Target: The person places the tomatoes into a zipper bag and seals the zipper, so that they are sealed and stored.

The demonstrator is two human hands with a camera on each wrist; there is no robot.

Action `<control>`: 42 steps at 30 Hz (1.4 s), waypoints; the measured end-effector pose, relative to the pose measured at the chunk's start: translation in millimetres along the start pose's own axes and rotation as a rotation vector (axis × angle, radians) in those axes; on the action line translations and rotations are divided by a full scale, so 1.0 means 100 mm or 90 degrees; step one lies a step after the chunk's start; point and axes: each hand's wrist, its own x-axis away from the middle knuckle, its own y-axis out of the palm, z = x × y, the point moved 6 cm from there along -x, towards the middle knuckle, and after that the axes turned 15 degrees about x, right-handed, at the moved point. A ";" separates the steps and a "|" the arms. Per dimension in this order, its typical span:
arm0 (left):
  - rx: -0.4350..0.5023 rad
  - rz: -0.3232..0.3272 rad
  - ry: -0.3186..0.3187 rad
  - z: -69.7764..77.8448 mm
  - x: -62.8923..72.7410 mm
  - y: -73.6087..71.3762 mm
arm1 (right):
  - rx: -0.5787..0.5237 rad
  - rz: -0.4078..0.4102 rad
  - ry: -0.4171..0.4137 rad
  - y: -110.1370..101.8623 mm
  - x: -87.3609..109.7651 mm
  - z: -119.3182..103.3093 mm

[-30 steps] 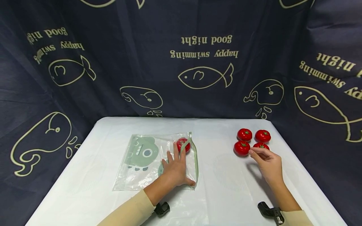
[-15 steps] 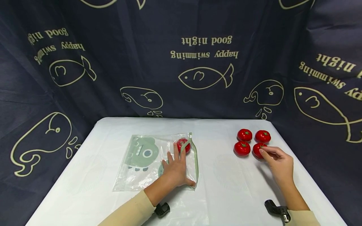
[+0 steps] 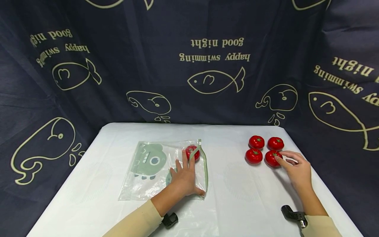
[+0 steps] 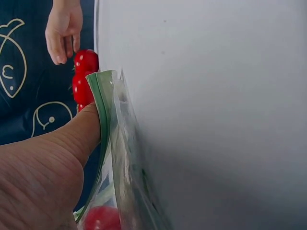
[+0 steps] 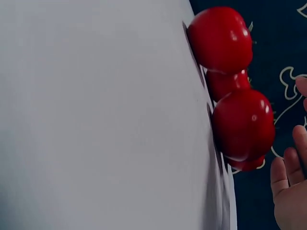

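Note:
In the head view a clear zip bag (image 3: pixel 149 161) with a green dinosaur print lies flat on the left of the table. One red tomato (image 3: pixel 189 150) sits inside, close to the bag's green-edged mouth. My left hand (image 3: pixel 183 181) rests on the bag with fingers spread, fingertips beside that tomato. Its thumb reaches the green zip strip (image 4: pixel 98 91) in the left wrist view. At the right, my right hand (image 3: pixel 299 171) hovers at the near-right tomato (image 3: pixel 271 159), thumb and fingers apart around its side. The right wrist view shows a gap between the fingers (image 5: pixel 279 175) and the tomatoes.
Three more red tomatoes with green stems stand grouped there: near-left (image 3: pixel 253 156), far-left (image 3: pixel 256 142) and far-right (image 3: pixel 275 144). The white-covered table (image 3: pixel 231 204) ends at a dark printed curtain (image 3: pixel 216 108) behind and at both sides.
My right hand has moved to the right, from in front of the near tomatoes to the near-right tomato's side, and its fingers have spread. The left hand and the bag have stayed put.

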 end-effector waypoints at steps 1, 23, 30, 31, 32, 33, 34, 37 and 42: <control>0.000 0.001 0.001 0.00 0.00 0.00 | 0.009 -0.007 0.002 0.00 -0.01 0.01; -0.003 0.009 0.009 0.00 -0.01 0.00 | 0.017 -0.266 0.039 0.22 -0.16 0.31; 0.004 0.009 0.008 0.00 -0.01 0.00 | -0.028 -0.285 0.047 0.28 -0.18 0.34; 0.004 0.009 0.008 0.00 -0.01 0.00 | -0.029 -0.287 0.048 0.29 -0.18 0.35; 0.003 0.008 0.007 0.00 -0.01 0.00 | -0.032 -0.290 0.050 0.30 -0.19 0.35; 0.003 0.008 0.007 0.00 -0.01 0.00 | -0.034 -0.293 0.050 0.31 -0.19 0.36; 0.003 0.008 0.007 0.00 -0.01 0.00 | -0.035 -0.295 0.050 0.32 -0.19 0.36; 0.001 0.007 0.005 -0.01 -0.01 0.00 | -0.033 -0.302 0.050 0.34 -0.20 0.37; -0.002 0.007 0.004 -0.01 -0.02 0.02 | -0.008 -0.307 0.043 0.36 -0.20 0.36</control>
